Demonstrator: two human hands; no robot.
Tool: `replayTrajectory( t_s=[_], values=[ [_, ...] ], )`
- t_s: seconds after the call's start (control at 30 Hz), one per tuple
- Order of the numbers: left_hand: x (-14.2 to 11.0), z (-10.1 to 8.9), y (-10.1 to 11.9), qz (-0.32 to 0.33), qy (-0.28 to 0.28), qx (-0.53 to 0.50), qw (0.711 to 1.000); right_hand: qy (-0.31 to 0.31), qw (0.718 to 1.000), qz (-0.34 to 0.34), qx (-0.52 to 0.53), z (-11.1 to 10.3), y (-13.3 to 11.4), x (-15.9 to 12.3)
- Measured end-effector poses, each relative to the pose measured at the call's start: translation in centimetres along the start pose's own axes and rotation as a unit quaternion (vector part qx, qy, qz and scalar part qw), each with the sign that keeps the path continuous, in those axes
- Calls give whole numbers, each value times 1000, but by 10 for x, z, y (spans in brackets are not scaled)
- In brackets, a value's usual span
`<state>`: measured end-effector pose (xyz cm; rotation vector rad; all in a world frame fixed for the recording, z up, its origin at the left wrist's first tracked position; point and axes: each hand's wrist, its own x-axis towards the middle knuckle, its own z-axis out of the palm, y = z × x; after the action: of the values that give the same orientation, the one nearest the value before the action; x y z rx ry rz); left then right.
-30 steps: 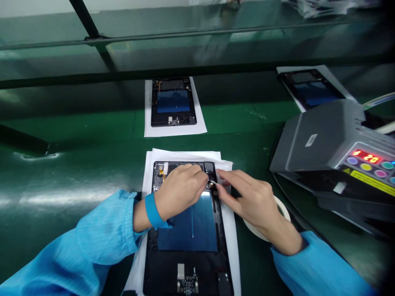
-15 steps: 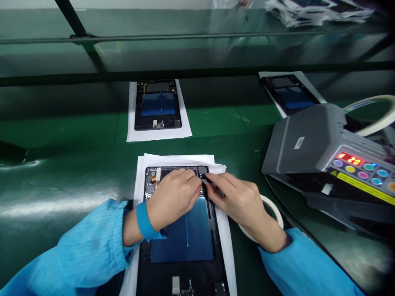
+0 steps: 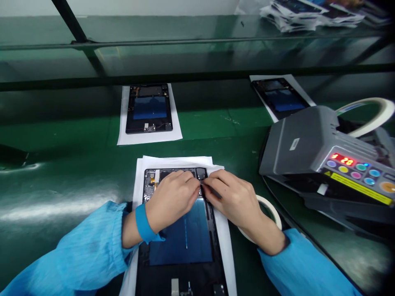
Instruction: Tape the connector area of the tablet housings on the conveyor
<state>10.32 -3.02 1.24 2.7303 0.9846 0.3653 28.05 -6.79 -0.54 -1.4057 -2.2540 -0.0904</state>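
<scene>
Since I only get the head camera from here, where exactly is the open tablet (image 3: 180,234) sitting?

Lower middle of the frame, flat on a white paper sheet (image 3: 226,250), with its back off and a blue panel facing up. Its upper end lies under both hands.

And the fingers? What are they doing?

My left hand (image 3: 171,203) and right hand (image 3: 234,205) meet over the tablet's upper right area, just below a small dark square module (image 3: 201,173). The fingers on each hand are bunched together, tips almost touching. I can't tell whether they're pinching anything; the knuckles hide that spot.

How would that tablet handle, from what you see?

Fairly light and thin, I'd judge, and fragile where it's open. I'd take hold by the black outer edge (image 3: 217,246) and keep off the exposed circuit board (image 3: 150,181). The smooth panel might slide on paper.

Anything holding other things nearby?

On the right, the grey tape dispenser (image 3: 308,144) has a white tape roll (image 3: 376,109) loaded at its back, with red digits lit. A second tape roll (image 3: 275,216) lies beside my right wrist. At the upper right, a stack of papers (image 3: 293,14) sits on a glass shelf.
</scene>
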Motion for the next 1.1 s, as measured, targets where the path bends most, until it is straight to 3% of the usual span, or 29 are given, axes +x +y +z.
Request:
replayTrajectory(
  t_s=[0.2, 0.47, 0.63, 0.73, 0.83, 0.9, 1.0, 1.1],
  values=[
    [-1, 0, 0, 1, 1, 1, 1000, -53, 998, -13, 40, -7, 3, 3],
    [1, 1, 2, -6, -3, -6, 1000, -99, 988, -44, -108, -17, -19, -4],
    [-4, -14, 4, -5, -28, -2, 1000, -95, 992, -20, -86, -15, -22, -22],
    [-17, -38, -15, -52, 34, 4, 998, -87, 993, -22, -76, -15, -20, -27],
    [-32, -57, -47, -197, 106, 0, 975, -80, 994, -29, -72, -14, -18, -28],
    [-40, -63, -64, -277, 69, -45, 957, -67, 996, -27, -54, -12, -17, -29],
    [-46, -62, -77, -290, -24, -105, 951, -47, 998, -23, -26, -8, -15, -32],
    [-43, -65, -92, -264, -4, 46, 963, -39, 999, -29, -24, -6, -15, -35]
  ],
)
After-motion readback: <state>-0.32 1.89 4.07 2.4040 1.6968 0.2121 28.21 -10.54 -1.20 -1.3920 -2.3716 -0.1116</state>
